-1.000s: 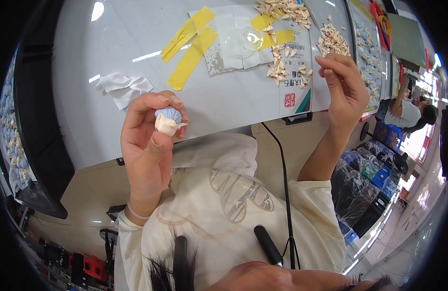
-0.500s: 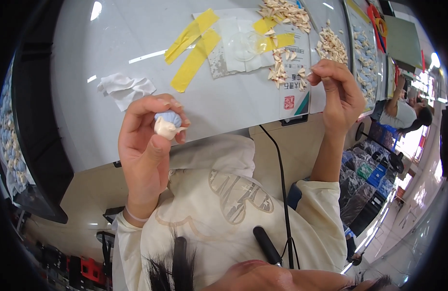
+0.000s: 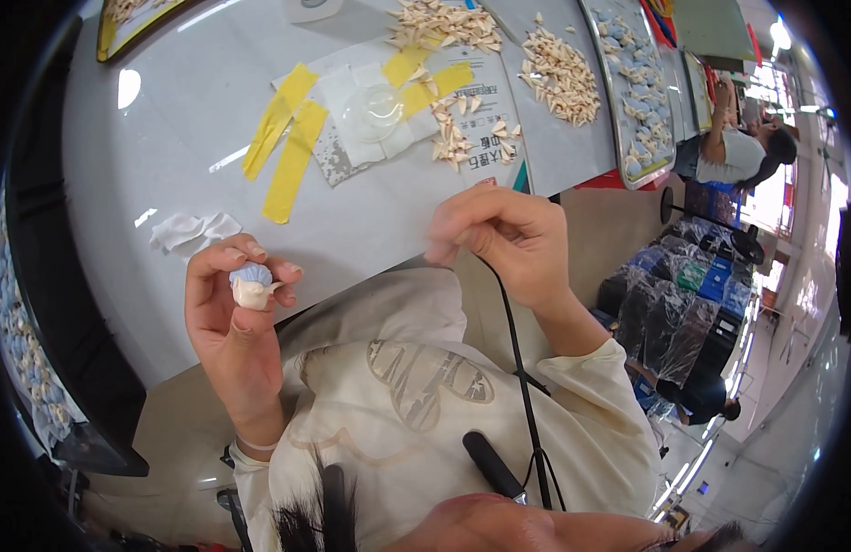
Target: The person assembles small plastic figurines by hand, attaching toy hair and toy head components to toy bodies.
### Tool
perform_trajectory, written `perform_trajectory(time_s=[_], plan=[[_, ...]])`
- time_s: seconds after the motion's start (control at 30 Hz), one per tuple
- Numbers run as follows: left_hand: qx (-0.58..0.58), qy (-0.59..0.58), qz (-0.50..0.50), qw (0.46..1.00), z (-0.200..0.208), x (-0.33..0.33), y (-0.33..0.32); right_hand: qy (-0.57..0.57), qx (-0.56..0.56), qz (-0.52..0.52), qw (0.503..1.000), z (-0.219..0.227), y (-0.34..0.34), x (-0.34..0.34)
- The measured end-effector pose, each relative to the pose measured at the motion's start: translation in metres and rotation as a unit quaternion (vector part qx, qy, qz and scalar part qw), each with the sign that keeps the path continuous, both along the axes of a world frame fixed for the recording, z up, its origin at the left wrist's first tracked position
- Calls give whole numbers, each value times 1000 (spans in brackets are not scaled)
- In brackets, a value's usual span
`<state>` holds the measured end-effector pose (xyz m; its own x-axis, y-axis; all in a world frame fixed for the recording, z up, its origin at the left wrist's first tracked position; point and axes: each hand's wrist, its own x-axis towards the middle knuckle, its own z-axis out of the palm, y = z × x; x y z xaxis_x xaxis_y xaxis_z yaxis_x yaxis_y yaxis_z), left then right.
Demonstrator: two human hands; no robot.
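Observation:
A small figurine, cream below with a ridged pale blue top and a pointed bit sticking out at its right, is held in my left hand. The thumb supports it from below while the fingers curl around its far side. My right hand hovers over the table's near edge, its thumb and fingertips pinched together; motion blurs the tips, and anything between them cannot be made out. Beyond it, small cream pointed pieces lie scattered on a printed sheet. A clear round dish sits on white paper.
Yellow tape strips lie left of the dish, and a crumpled white cloth is near my left hand. More pointed pieces form a pile at the right. A tray of blue-and-cream figurines stands farther right. Another person is beyond.
My right hand has come from above the pointed pieces inward to the left and nearer me. The head view has shifted; my left hand still holds the figurine.

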<state>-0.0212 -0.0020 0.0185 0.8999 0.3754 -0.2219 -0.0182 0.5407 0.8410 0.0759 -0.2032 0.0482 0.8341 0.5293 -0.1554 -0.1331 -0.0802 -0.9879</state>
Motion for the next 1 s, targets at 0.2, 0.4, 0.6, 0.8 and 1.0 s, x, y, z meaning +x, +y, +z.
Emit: perform_trajectory(time_s=[0.2,0.4,0.6,0.8,1.0], plan=[[-21,-13,-48,999,-1,0,1,25,20,30,999,1,-2,-2],[-61,-21,-43,997,-3,-1,-1,33,14,170,985,8,-2,11],[-90,-59,-69,992,-10,-1,4,52,32,69,996,5,-3,22],[-87,-82,-92,989,-12,1,7,-161,-68,49,983,14,9,42],[-130,-54,-101,985,-7,3,8,-237,-103,52,965,19,34,67]])
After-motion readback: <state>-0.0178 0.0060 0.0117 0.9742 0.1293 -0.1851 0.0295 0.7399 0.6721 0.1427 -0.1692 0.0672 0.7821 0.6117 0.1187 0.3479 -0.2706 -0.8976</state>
